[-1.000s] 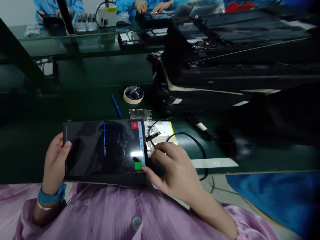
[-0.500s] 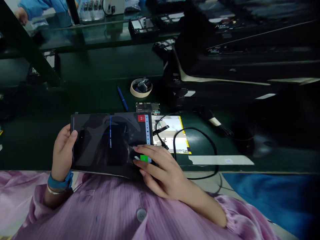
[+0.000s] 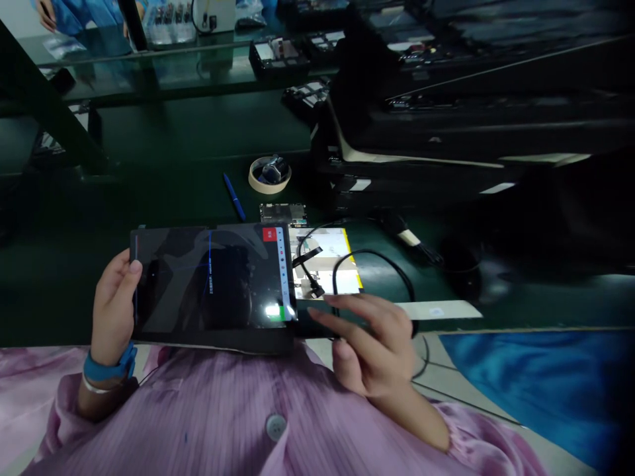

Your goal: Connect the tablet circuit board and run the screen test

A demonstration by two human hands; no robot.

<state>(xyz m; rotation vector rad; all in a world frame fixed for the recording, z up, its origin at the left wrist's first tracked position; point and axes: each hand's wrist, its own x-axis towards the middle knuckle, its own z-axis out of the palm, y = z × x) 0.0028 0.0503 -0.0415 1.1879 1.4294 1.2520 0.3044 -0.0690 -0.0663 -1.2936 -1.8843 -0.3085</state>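
A tablet (image 3: pixel 198 284) with a lit dark screen is tilted at the bench's front edge. Its screen shows blue lines, a red block, a green block and a pale icon strip. My left hand (image 3: pixel 113 297) grips its left end, thumb on the front edge. To the right of the tablet, my right hand (image 3: pixel 374 340) is in the air, fingers apart and holding nothing. A black cable (image 3: pixel 310 281) with a plug lies just beyond that hand, over a bright panel with yellow edges (image 3: pixel 335 251).
Behind the tablet are a blue pen (image 3: pixel 234 197), a tape roll (image 3: pixel 269 185) with small items inside, and a circuit board (image 3: pixel 284 213). A pale strip (image 3: pixel 441 309) lies at the bench's right front. Dark equipment (image 3: pixel 421 145) fills the right. A co-worker's hand (image 3: pixel 46 14) shows far left.
My right hand has lifted off the tablet's screen and moved right, its fingers spread. The whole view has shifted slightly, and my left hand still holds the tablet.
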